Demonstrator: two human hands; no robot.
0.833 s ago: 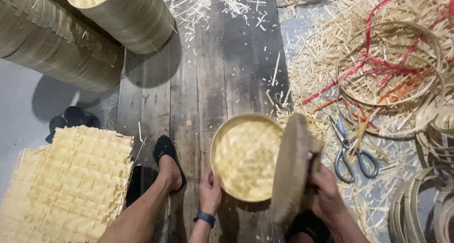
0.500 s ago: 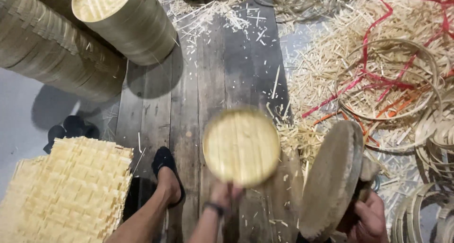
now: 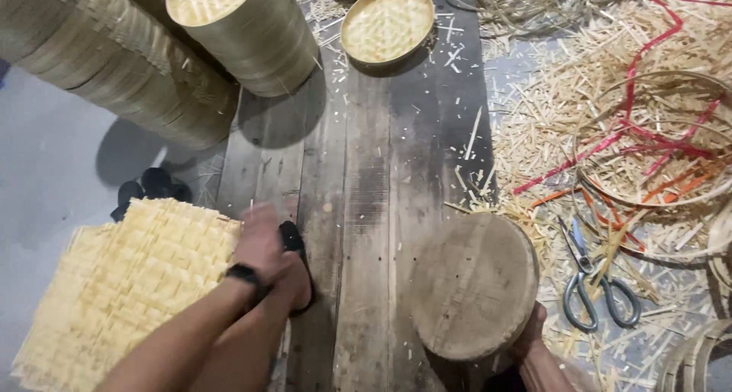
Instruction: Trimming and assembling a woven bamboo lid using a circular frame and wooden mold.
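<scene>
1. Reaching left, my left hand (image 3: 263, 243) lay open-fingered on the near edge of the pale woven bamboo mat (image 3: 122, 285), which spread flat on the floor, its long side running away leftward.
2. My right hand (image 3: 526, 335) gripped the round wooden block (image 3: 474, 285), well apart.

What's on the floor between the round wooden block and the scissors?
Head view: only loose bamboo slivers lie between the block and the scissors.
</scene>
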